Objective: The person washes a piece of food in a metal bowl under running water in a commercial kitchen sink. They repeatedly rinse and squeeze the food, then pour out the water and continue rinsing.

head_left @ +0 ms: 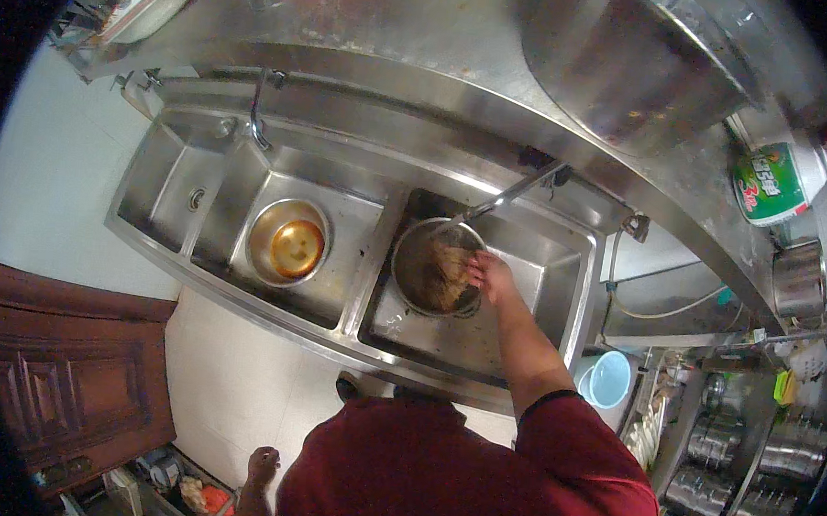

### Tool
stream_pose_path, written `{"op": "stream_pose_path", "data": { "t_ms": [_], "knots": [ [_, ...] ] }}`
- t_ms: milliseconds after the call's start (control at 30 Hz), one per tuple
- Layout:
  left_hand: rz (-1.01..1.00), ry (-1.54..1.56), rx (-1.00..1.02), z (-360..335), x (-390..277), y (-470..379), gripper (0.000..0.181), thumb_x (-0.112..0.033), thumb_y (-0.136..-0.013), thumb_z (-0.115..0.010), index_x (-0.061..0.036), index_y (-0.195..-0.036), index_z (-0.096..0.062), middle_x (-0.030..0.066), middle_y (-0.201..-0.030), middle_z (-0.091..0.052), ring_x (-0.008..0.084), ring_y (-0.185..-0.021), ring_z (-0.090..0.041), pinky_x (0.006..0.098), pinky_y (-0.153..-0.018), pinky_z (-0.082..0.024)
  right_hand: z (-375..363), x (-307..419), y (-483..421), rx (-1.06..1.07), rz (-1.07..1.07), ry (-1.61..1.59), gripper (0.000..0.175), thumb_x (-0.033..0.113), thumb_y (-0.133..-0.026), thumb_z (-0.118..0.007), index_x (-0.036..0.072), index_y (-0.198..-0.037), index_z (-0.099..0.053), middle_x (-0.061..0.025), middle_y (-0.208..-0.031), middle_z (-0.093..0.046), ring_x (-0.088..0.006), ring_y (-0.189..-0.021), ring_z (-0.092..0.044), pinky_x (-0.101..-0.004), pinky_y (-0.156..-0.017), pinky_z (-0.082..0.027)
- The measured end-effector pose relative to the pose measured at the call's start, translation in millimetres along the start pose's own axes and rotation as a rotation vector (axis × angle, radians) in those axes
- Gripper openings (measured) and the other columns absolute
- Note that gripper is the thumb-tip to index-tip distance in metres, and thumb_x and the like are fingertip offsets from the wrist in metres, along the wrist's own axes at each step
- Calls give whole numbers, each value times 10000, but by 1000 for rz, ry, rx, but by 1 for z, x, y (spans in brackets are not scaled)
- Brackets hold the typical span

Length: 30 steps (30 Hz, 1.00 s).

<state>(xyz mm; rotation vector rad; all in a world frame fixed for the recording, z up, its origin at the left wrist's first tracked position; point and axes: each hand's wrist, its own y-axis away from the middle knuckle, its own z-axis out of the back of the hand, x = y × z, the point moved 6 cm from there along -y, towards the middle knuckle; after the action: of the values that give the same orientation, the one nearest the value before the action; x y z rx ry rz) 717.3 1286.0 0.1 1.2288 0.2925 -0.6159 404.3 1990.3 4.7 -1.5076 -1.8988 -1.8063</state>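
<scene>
My right hand [490,276] reaches over the near right rim of a round metal pot [411,287] in the right sink basin [408,329]. Its fingers are on a blurred brown, bristly thing, apparently a bamboo brush [448,275], inside the pot. The swivel spout of a tap [507,198] ends above the pot. My left hand [264,463] hangs low at my side, away from the sink, with fingers curled and nothing visible in it. A metal bowl [257,229] with a golden-brown inner bottom stands in the middle basin [349,253].
A smaller basin [163,190] with a drain lies at the left. Behind the sink runs a steel shelf [402,13], with a large metal vessel [635,65] and a green-labelled bottle [771,184]. A light-blue bucket [610,379] stands right; a wooden cabinet [81,378] is at left.
</scene>
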Motion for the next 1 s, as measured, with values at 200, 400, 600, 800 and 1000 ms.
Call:
{"op": "stream_pose_path", "data": {
  "t_ms": [200,400,600,800,1000],
  "knots": [
    [-35,-87,-49,2,-9,-10,311,-220,-868,-615,24,-1059,-583,103,-819,-652,178,-660,-635,305,-604,-519,-116,23,-10,126,-131,-499,182,273,-955,-491,160,-830,-562,36,-636,-483,-139,-468,-399,-277,-434,-359],
    [-118,-99,16,10,-27,-28,329,-233,-839,-643,18,-1046,-592,119,-844,-675,184,-682,-651,312,-617,-521,-140,34,-12,265,-40,-378,184,242,-967,-457,146,-884,-590,22,-594,-400,-132,-479,-366,-305,-431,-317],
    [-131,-314,68,35,-58,-72,343,-240,-832,-638,27,-1044,-596,139,-838,-675,195,-665,-647,334,-629,-532,-130,53,-5,70,17,-370,184,170,-961,-431,108,-910,-597,14,-661,-530,-135,-528,-442,-305,-508,-410],
    [-234,-186,237,71,-95,-157,282,-208,-838,-622,8,-1018,-595,108,-805,-645,176,-630,-624,322,-598,-513,-97,58,1,-149,256,68,178,180,-914,-488,89,-916,-641,-30,-771,-656,-130,-664,-583,-317,-519,-395],
    [-156,-32,338,104,-78,-258,189,-216,-861,-552,-32,-875,-593,62,-704,-588,151,-570,-554,333,-540,-482,-22,66,76,-740,370,989,318,189,-798,-583,45,-1073,-652,-146,-1075,-665,-288,-1026,-623,-370,-852,-495]
  ]
}}
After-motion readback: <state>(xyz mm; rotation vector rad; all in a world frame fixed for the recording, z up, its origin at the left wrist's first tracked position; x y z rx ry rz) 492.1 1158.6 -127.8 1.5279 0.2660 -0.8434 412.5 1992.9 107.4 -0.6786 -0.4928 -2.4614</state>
